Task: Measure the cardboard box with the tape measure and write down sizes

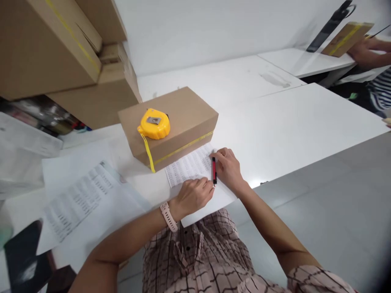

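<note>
A red and black pen stands between my hands, over a printed sheet of paper. My right hand is closed, its thumb and fingers pinching the pen near the upper end. Over the lower part of the sheet rests my left hand, with its fingers curled together and their tips close to the pen's lower end. What lies under those fingers is hidden. Just behind the sheet sits a closed cardboard box with yellow tape along its side. On top of it lies a yellow tape measure, its strap hanging over the front edge.
Stacked cardboard boxes rise at the left. More printed papers and a dark flat object lie on the left side of the white table. At the far right are a dark bottle, a small box and another person's arm.
</note>
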The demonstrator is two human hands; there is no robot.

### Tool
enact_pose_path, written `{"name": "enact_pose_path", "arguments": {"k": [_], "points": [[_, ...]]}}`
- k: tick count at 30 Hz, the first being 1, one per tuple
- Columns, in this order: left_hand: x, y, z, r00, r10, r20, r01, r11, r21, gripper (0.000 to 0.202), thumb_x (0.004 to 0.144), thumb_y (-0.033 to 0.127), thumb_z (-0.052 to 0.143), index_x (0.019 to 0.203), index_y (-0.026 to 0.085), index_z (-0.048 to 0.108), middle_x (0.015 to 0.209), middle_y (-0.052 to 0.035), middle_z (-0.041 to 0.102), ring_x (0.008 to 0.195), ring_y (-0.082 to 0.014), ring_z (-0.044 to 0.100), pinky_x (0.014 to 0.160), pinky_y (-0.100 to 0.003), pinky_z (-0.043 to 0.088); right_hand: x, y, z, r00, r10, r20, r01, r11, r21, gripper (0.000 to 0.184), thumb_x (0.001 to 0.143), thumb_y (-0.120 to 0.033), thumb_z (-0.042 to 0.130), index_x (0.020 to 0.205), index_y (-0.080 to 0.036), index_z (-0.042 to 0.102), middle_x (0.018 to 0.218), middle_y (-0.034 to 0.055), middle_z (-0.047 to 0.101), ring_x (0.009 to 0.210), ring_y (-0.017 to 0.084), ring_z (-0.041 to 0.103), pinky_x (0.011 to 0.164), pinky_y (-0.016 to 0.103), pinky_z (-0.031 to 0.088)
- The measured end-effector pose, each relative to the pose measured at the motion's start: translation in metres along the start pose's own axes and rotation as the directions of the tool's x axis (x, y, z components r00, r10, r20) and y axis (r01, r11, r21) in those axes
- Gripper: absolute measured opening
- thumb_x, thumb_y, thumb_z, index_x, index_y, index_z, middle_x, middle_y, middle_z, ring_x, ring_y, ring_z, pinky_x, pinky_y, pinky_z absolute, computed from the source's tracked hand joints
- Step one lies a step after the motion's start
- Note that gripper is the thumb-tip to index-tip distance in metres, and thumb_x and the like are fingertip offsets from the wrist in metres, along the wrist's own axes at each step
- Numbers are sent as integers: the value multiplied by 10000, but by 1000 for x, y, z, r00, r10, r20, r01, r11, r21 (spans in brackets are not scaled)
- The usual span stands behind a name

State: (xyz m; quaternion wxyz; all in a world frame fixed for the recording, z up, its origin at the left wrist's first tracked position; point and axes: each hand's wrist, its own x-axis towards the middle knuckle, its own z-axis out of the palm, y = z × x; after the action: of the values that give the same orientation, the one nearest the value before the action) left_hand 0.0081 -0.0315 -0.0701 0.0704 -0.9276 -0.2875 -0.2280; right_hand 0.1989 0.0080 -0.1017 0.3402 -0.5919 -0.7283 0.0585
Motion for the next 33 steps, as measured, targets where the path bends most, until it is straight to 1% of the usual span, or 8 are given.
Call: {"name": "enact_pose_path", "arguments": {"k": [4,7,11,16,20,24,27,33], "points": [[12,-27,-39,924,1,-383,19,999,49,138,908,147,629,1041,182,631,920,-54,769,776,-175,708,730,-302,550,-1,4,3,1000,-13,-26,13,1000,25,411,853,-23,423,1115,-216,673,997,99,644,927,247,585,671,343,457],[27,-55,-74,834,-195,-516,283,954,97,287,909,199,629,1195,191,605,1202,-137,717,1118,-280,657,988,-447,498,-1,6,4,1000,15,-13,-14,998,64,372,878,-64,415,1098,-225,669,1012,104,664,946,262,614,669,358,470],[44,-92,-99,698,-615,-367,662,750,1,595,879,407,659,1398,167,495,1535,-225,457,1424,-416,396,1126,-599,331,-2,6,4,999,37,-15,-35,993,112,303,925,-143,419,1044,-234,682,1020,113,680,961,278,626,681,384,485],[49,-108,-109,585,-792,-177,748,610,-260,586,770,484,757,1269,235,577,1267,-144,671,1226,-394,579,1043,-551,414,-4,3,4,990,53,-128,-25,977,211,272,938,-198,430,1013,-244,687,967,104,688,922,277,631,719,414,497],[46,-82,-121,637,-770,-43,609,536,-584,498,816,538,685,1186,216,598,1084,-99,737,977,-285,697,895,-424,521,10,-21,-22,969,128,-210,-1,857,516,239,974,-334,479,1030,-239,691,987,105,696,918,253,641,773,419,526],[46,-53,-134,750,-637,180,405,227,-885,532,820,523,659,1215,181,560,1147,-114,735,985,-266,719,856,-368,554,45,-60,-66,971,47,235,-234,395,888,427,1001,-537,449,1218,-247,675,1186,104,720,1067,229,678,893,407,564],[44,-47,-140,731,-651,206,417,187,-890,541,812,520,677,1208,169,564,1158,-118,731,982,-268,724,809,-342,564,70,-81,-85,910,-131,392,-361,212,908,494,976,-602,482,1129,-211,743,1121,118,749,999,215,704,893,372,570],[31,-51,-143,697,-670,255,423,97,-901,519,853,525,650,1201,142,610,1124,-136,750,981,-291,737,757,-341,582,89,-99,-78,793,-161,587,-576,114,809,464,905,-610,608,969,-180,771,846,82,718,716,157,637,662,292,562]]}}
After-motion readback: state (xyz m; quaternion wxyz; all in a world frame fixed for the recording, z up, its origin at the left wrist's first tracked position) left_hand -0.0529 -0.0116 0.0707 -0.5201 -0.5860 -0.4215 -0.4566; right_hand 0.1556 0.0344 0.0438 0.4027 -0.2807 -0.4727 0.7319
